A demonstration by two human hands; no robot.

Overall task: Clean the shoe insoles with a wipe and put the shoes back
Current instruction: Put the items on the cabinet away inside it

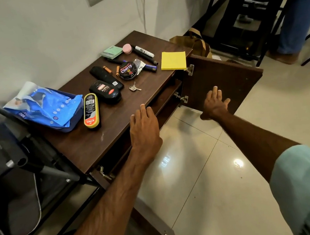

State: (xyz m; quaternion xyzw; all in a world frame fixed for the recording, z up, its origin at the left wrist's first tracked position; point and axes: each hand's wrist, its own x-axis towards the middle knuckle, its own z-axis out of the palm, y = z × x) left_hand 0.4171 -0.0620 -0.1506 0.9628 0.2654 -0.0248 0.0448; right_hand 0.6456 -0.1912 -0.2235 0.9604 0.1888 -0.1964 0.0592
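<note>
One pack of wipes (46,106) lies at the left end of the surface (87,146), toward its back edge, flap side up; handy for a pull, untouched now. Shoes and insoles: none in view. The cabinet opening (165,100) under the front edge is too dark to tell what it holds.

Your left hand (144,130) rests flat over the front edge of the surface, fingers straight and together, holding nothing. Likely a brace while you lean in.

Your right hand (215,101) lies palm-flat on the right door (234,79), fingers spread, on the face that carries the hinges. Judged: you are keeping that door swung wide to clear the opening. A second door (154,222) hangs open at the near left corner.

Shoe-care items sit mid-surface, apart from the wipes: a Kiwi sponge (90,111) just beside the pack, a black bottle (105,91), a Cherry tin (128,70). Keys (135,87) lie nearer the front edge; a yellow pad (173,60) overhangs the right corner and could be knocked off.

Stage, judged: either shoe retrieval or closing up; cannot tell which.
</note>
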